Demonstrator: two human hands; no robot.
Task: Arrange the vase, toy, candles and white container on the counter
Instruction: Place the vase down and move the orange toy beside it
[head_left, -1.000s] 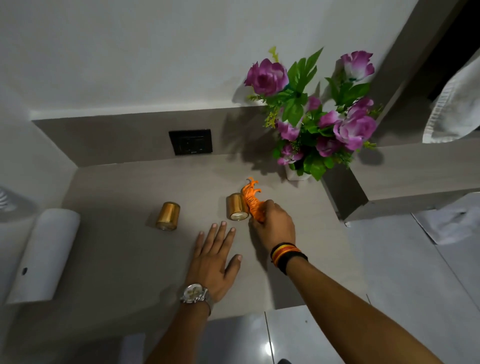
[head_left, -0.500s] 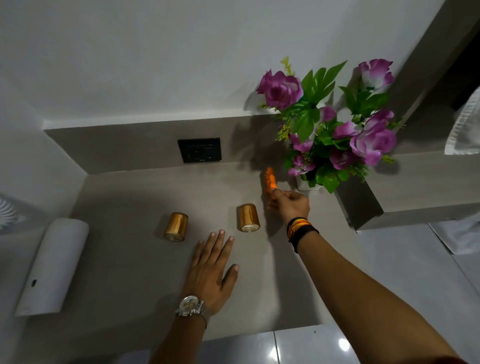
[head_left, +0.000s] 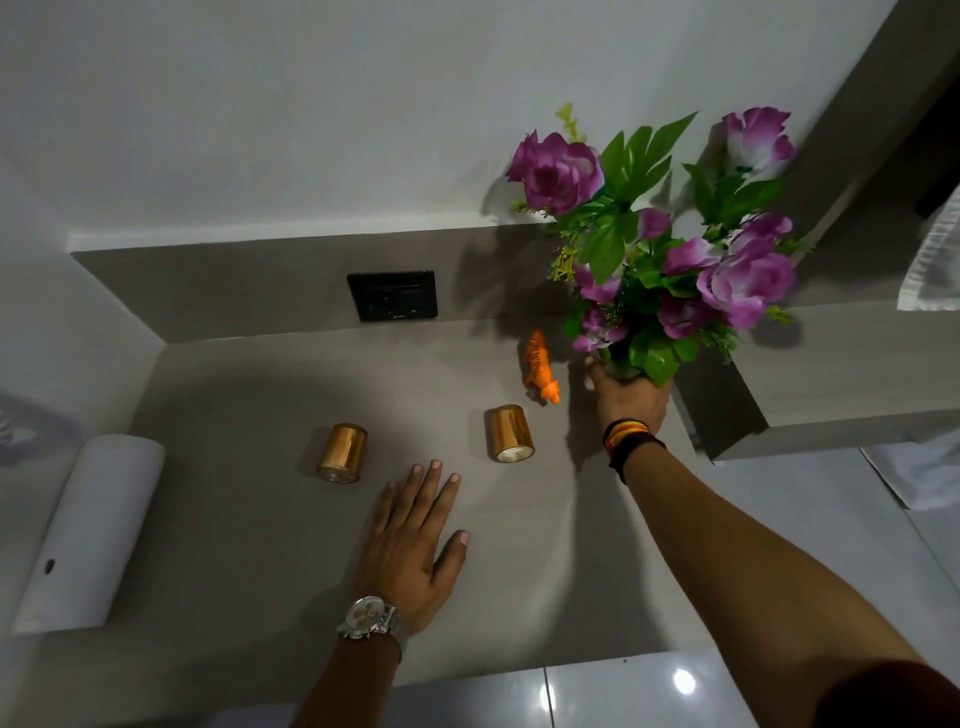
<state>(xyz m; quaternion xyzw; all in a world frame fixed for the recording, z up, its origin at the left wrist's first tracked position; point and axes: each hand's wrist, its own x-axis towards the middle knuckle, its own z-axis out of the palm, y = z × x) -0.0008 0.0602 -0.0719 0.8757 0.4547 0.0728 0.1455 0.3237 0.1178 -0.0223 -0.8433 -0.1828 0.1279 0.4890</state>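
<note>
A vase of purple flowers (head_left: 670, 249) stands at the counter's back right corner. My right hand (head_left: 626, 395) is wrapped around its base, which is mostly hidden by fingers and leaves. An orange toy tiger (head_left: 540, 369) stands alone just left of that hand. Two gold candles sit further forward: one (head_left: 509, 434) near the toy, the other (head_left: 340, 452) to its left. A white cylindrical container (head_left: 88, 530) lies at the counter's left edge. My left hand (head_left: 415, 535) rests flat on the counter (head_left: 249, 571), fingers spread, holding nothing.
A black wall socket (head_left: 393, 295) sits on the backsplash behind the candles. A raised ledge (head_left: 831, 379) borders the counter on the right, with a white towel (head_left: 935, 260) hanging beyond it. The tiled floor (head_left: 623, 696) lies below the counter's front edge.
My right hand carried the orange toy toward the back, set it down beside the vase, let go, and now grips the vase's base. My left hand stayed flat.
</note>
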